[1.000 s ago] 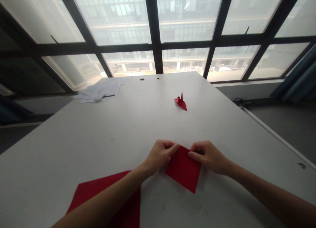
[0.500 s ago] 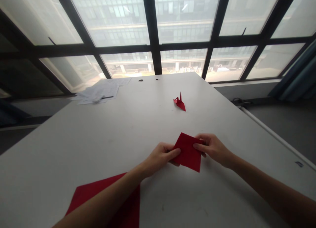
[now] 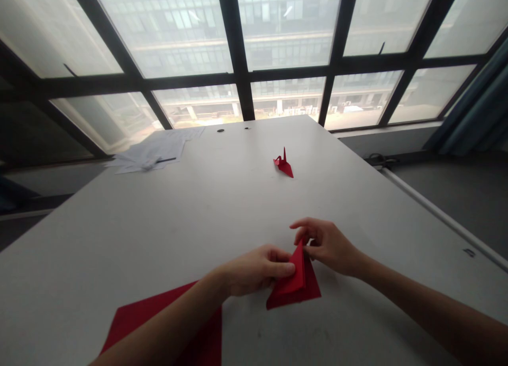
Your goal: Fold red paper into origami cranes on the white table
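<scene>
A small piece of folded red paper (image 3: 291,284) is held just above the white table, with one flap raised and its layers parted along the right side. My left hand (image 3: 260,268) grips its left part, thumb flat on top and fingers underneath. At the upper corner, my right hand (image 3: 327,244) pinches the paper between thumb and a bent finger, while the index finger sticks out to the left. Beneath my left forearm lies a larger red paper sheet (image 3: 130,321), partly covered by the arm. Farther back stands a red origami crane (image 3: 283,166).
The white table (image 3: 159,218) stretches toward large windows. White paper sheets (image 3: 154,146) with a dark pen (image 3: 165,159) lie at the back left. Beyond the table's right edge are a white pipe (image 3: 428,197) and a blue curtain (image 3: 468,107).
The red paper, flat and square before, has been turned and now shows a raised flap. Both hands have come slightly nearer; the right has shifted to the upper corner. The view has tilted slightly.
</scene>
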The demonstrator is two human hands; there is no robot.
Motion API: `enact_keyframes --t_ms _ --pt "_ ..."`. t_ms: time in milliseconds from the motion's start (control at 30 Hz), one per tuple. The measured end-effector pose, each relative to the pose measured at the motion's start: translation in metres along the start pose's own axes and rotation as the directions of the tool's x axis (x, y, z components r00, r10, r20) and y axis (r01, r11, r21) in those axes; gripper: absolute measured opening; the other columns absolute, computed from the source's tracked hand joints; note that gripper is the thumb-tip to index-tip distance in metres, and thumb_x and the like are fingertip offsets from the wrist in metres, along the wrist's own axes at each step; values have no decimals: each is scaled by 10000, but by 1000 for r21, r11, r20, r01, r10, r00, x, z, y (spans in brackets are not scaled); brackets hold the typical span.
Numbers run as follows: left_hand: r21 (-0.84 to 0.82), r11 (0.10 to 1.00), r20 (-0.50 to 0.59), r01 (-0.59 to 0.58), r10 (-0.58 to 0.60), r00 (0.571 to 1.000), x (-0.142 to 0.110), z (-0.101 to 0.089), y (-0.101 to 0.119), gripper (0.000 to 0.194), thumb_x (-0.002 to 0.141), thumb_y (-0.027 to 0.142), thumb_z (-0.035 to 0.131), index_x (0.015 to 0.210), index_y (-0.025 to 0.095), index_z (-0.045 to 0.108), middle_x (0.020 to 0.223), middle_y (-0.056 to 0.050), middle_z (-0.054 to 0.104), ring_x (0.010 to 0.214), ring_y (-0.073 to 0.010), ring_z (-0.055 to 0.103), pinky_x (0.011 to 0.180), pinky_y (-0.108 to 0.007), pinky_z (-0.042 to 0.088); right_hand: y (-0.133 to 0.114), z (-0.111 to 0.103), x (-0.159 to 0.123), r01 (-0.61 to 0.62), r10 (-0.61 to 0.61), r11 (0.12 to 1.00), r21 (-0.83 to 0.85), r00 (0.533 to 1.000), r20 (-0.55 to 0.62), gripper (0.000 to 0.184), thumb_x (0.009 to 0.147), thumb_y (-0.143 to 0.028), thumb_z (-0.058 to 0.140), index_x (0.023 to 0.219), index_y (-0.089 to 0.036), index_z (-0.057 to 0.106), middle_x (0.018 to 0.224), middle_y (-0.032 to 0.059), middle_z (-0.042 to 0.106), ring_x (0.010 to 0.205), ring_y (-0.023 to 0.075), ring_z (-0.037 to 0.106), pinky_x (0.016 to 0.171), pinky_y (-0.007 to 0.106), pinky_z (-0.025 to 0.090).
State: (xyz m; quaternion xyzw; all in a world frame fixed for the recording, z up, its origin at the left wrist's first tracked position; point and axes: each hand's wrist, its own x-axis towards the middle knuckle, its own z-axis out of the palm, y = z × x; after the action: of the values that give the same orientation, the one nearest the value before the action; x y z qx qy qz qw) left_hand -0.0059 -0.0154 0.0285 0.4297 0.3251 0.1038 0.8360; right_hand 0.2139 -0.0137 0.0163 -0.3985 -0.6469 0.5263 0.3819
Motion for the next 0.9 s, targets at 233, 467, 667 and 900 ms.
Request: enact_keyframes --t_ms 233,467,667,900 --pt "141 953 -228 -269 296 927 7 6 -4 369 761 403 802 988 122 726 856 -77 706 700 -159 625 640 -241 461 -8 -2 -1 -153 151 983 102 988 24 407 919 -533 561 932 -138 658 755 38 662 616 131 594 518 231 456" --pt "267 862 -430 -431 507 747 13 9 -7 304 805 378 767 951 117 710 907 -90 727 792 -193 654 714 -271 509 -4 7 -8 -69 67 997 -41 997 -43 185 818 -344 734 825 -162 703 720 20 680 640 142 574 568 250 430" --pt "300 842 -434 -449 540 722 15 12 -10 273 805 366 762 901 112 742 854 -78 733 775 -202 647 700 -279 496 -7 15 -10 4 -15 997 -81 991 -136 145 840 -324 706 851 -181 728 756 31 710 680 169 605 609 276 464" --pt "257 829 -466 -497 557 688 16 8 -16 229 806 318 769 932 127 768 828 -69 740 773 -189 644 733 -287 501 -7 16 -10 -14 21 998 53 991 -134 232 831 -402 722 895 -182 755 823 60 732 736 198 641 650 304 507"
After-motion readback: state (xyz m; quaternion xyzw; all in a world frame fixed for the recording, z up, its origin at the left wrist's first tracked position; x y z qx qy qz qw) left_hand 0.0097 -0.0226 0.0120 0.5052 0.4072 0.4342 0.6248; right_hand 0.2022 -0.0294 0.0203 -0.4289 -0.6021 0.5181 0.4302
